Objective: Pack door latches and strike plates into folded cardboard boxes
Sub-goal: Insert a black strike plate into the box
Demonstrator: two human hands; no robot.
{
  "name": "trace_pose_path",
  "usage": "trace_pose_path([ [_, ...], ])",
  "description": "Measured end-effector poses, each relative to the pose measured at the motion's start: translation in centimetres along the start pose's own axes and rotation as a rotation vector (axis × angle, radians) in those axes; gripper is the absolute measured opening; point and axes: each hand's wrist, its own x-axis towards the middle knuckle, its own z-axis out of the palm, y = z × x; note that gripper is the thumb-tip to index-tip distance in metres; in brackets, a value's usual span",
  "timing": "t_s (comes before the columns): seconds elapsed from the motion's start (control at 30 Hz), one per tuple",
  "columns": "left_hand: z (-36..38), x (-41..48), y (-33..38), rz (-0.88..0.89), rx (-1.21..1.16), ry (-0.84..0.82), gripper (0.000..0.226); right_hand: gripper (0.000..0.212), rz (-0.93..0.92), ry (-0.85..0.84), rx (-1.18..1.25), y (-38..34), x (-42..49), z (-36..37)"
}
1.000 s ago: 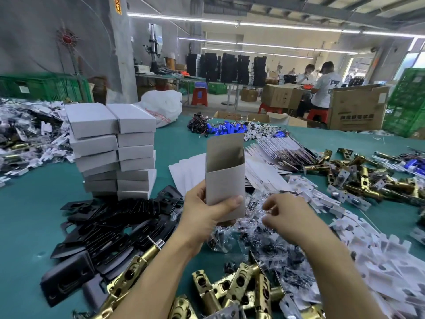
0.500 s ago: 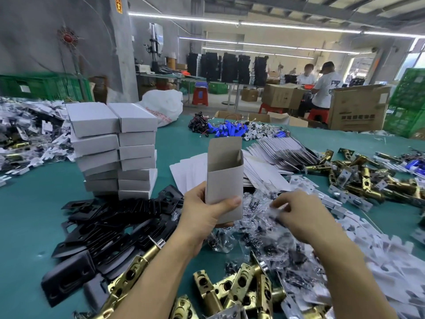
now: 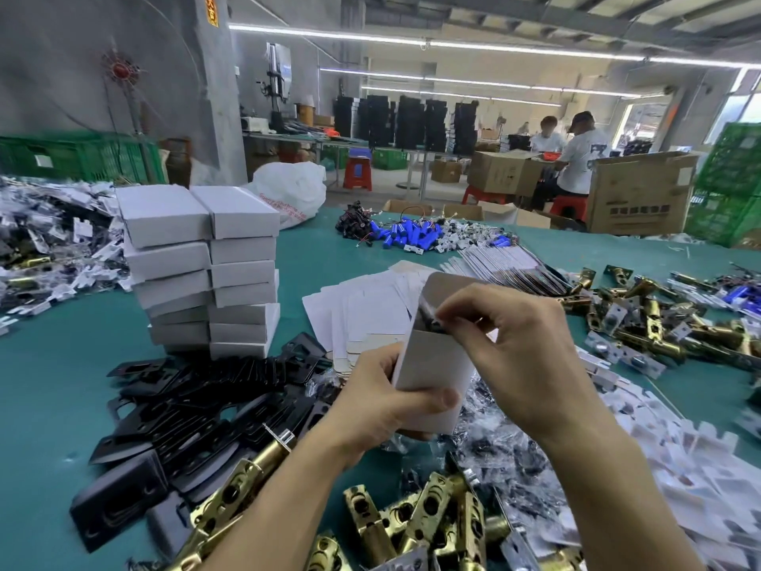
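The folded box (image 3: 432,377) is gripped upright by the left hand (image 3: 383,410); a clear packet (image 3: 428,319) is pinched into its open top by the right hand (image 3: 523,356). Next, a release is called for.

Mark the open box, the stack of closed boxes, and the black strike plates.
open box (image 3: 432,364): head view, front wall.
stack of closed boxes (image 3: 243,274): head view, side of a middle box.
black strike plates (image 3: 197,414): head view, middle of the pile.
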Motion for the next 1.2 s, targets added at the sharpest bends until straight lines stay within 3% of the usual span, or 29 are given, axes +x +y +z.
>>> trace_pose_path([
  [0.23,0.0,0.0,-0.1,0.018,-0.001,0.004,0.026,0.024,0.105,-0.284,-0.161,-0.8,-0.2,-0.3],
  [0.37,-0.1,0.0,-0.2,0.017,0.025,-0.014,0.024,0.043,0.194,-0.421,-0.250,-1.2,-0.1,-0.2],
  [0.53,0.0,0.0,-0.4,-0.009,0.068,-0.054,0.027,0.032,0.168,-0.548,-0.494,-1.0,-0.6,0.8],
  [0.63,0.1,0.1,-0.5,-0.003,-0.005,-0.015,0.029,0.022,0.129,-0.375,-0.251,0.0,-0.4,0.8],
  [0.7,0.0,0.2,-0.4,-0.024,-0.068,0.017,0.036,0.027,0.125,-0.099,-0.028,0.7,-0.3,0.1],
  [0.77,-0.2,0.2,-0.4,-0.048,-0.109,0.023,0.043,0.036,0.155,0.016,0.057,1.9,-0.4,-0.6],
  [0.93,-0.3,0.0,-0.4,-0.123,-0.129,-0.040,0.063,0.044,0.351,-0.222,0.403,3.8,-1.5,-0.1],
  [1.1,-0.1,-0.4,-0.8,-0.105,0.053,-0.135,0.036,0.044,0.357,-0.263,0.501,5.0,-2.3,0.7],
  [1.2,0.0,-0.1,-1.1,-0.045,0.109,-0.088,0.040,0.046,0.377,-0.278,0.498,5.5,-2.6,0.6],
])
